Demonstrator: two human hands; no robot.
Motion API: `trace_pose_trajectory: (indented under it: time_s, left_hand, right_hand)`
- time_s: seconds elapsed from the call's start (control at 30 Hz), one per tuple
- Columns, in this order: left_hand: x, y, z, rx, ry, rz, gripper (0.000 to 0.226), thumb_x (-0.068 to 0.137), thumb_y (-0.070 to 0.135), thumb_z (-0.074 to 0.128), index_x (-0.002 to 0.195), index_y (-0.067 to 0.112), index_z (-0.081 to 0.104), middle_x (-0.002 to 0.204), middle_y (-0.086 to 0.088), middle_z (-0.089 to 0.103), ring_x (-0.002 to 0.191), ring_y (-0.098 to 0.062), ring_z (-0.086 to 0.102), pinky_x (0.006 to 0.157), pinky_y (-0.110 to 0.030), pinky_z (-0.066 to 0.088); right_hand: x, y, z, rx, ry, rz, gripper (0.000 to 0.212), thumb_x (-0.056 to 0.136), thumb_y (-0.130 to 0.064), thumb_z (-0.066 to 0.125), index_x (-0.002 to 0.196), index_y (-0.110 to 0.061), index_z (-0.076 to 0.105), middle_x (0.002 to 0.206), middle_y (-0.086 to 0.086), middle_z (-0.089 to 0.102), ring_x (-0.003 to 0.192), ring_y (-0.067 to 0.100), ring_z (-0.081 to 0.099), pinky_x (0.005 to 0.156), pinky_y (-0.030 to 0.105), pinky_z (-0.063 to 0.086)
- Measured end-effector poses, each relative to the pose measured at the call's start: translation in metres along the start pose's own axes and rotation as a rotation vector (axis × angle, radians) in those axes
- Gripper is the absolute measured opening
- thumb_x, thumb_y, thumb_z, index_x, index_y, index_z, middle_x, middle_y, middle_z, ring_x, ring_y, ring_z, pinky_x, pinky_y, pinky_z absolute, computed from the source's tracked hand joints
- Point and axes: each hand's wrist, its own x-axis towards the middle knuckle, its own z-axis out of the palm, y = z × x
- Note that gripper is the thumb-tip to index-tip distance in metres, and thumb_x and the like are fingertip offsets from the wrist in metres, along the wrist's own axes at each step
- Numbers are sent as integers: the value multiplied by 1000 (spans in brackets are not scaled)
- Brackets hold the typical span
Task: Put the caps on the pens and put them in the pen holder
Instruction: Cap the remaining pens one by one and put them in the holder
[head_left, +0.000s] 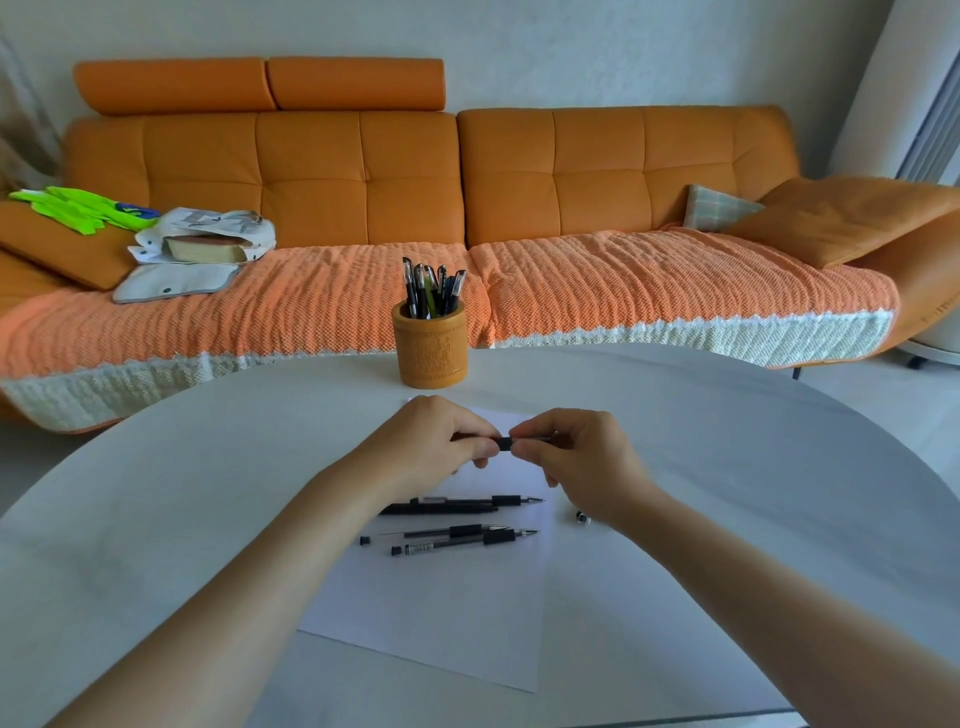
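Bare table (727, 467) around pen holder (430, 345)

We reach both bare forearms forward and inward until our hands nearly meet. Our left hand (436, 441) curls knuckles-up, its fingers (480, 449) pinched shut. Our right hand (576, 457) mirrors it, thumb and forefinger pinched tight, tips facing the left hand's.

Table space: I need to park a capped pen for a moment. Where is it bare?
Bare: the table left of the paper sheet, and right of the small cap. The sheet's near half is free too. Crowded: loose pens mid-sheet, both hands above them, pen holder beyond.
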Motion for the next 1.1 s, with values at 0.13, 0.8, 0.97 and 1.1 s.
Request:
trace_pose_trajectory:
  time_s: [0.13, 0.8, 0.97, 1.1]
  left_hand:
    - [-1, 2, 0, -24, 34, 44, 14, 91, 23, 68, 84, 29, 79, 80, 11, 73, 74, -6, 63, 72, -27, 50]
    - [37, -26, -18, -110, 188, 35, 17, 96, 45, 56, 89, 36, 69, 93, 16, 67, 95, -9, 64, 81, -37, 51]
    - [59, -57, -38, -140, 550, -10, 27, 96, 31, 56, 119, 20, 66, 114, 1, 58, 105, -18, 56, 87, -34, 48]
    - [77, -83, -33, 1, 612, -61, 46, 94, 27, 54, 139, 24, 49, 138, -5, 47, 123, -24, 48, 96, -41, 47]
  right_hand:
    - [-2, -3, 3, 66, -1, 13, 5, 88, -14, 71, 87, -16, 76, 44, -12, 54, 41, 5, 44, 43, 15, 37]
    - [56, -51, 22, 304, 152, -5, 10, 97, -12, 60, 96, -5, 68, 83, 11, 72, 61, 19, 70, 58, 37, 62]
    - [117, -93, 30, 114, 310, -177, 6, 96, -14, 59, 93, -13, 65, 79, 12, 72, 58, 24, 70, 56, 39, 61]
    - [167, -107, 42, -49, 438, -267, 7, 96, -21, 60, 96, -16, 65, 80, 5, 72, 61, 21, 71, 56, 43, 62]
